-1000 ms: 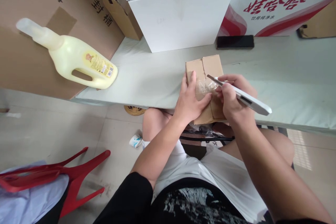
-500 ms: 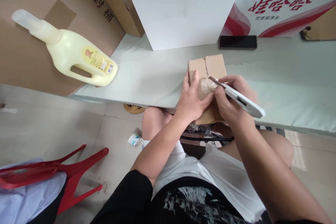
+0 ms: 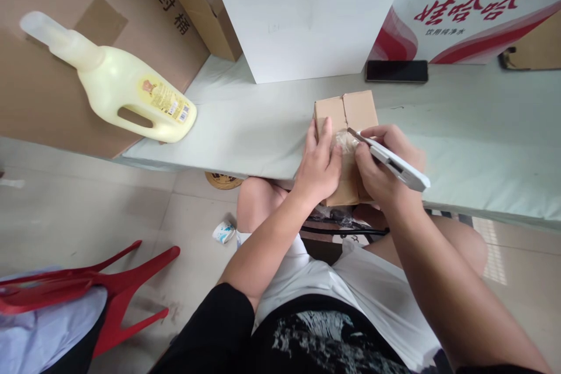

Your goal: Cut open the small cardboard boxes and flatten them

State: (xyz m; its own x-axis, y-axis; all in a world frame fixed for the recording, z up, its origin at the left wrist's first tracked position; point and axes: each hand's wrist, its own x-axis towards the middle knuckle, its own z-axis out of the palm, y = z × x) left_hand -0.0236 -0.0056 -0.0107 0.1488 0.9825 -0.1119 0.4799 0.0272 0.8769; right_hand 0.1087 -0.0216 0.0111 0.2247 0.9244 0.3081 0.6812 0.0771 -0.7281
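A small brown cardboard box (image 3: 362,106) rests at the front edge of the cloth-covered surface, with crumpled clear tape (image 3: 345,141) across its top seam. My left hand (image 3: 319,160) grips the box's left side, its fingers spread over the edge and its thumb beside the tape. In my right hand (image 3: 380,166) is a white utility knife (image 3: 405,170), held slantwise between thumb and fingers. Its blade tip meets the seam at the tape's upper edge. How deep the tip goes cannot be seen.
Behind the box stand a white carton (image 3: 307,29) and a red-and-white carton (image 3: 473,17), with a black phone (image 3: 397,71) before them. A pale yellow jug (image 3: 131,93) is at left by a big cardboard box (image 3: 26,87). A red stool (image 3: 127,289) stands lower left.
My left thumb has drawn back left from the tape, leaving more of it in view. The knife and my right hand have shifted slightly left; the box has stayed nearly still.
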